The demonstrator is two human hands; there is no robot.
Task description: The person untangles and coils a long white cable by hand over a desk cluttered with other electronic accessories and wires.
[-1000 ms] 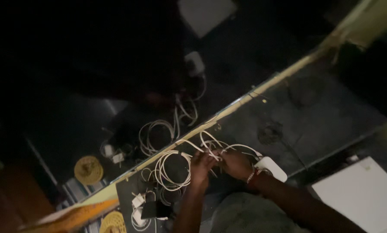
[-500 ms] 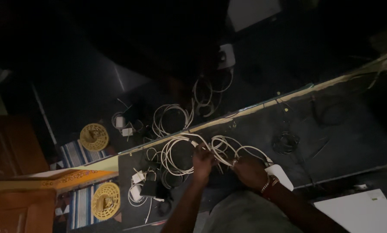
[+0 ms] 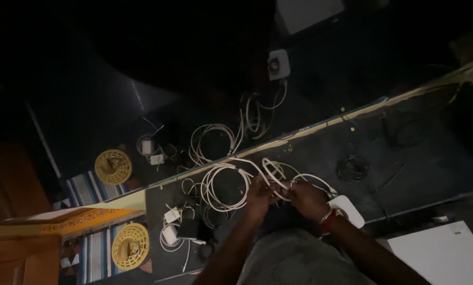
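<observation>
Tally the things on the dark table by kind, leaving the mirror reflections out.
White cable bundles: 2, the coil by the left hand and the loops both hands grip, right hand included
Black cable coil: 1
Small white chargers: 2
White flat box: 1
Yellow round basket: 1
Total: 7

Two hands: left hand (image 3: 259, 196), right hand (image 3: 307, 199). One red wristband (image 3: 329, 220). One coiled black cable (image 3: 352, 168) right of hands. One yellow woven basket (image 3: 130, 246) far left. White cables tangled, uncountable.
</observation>
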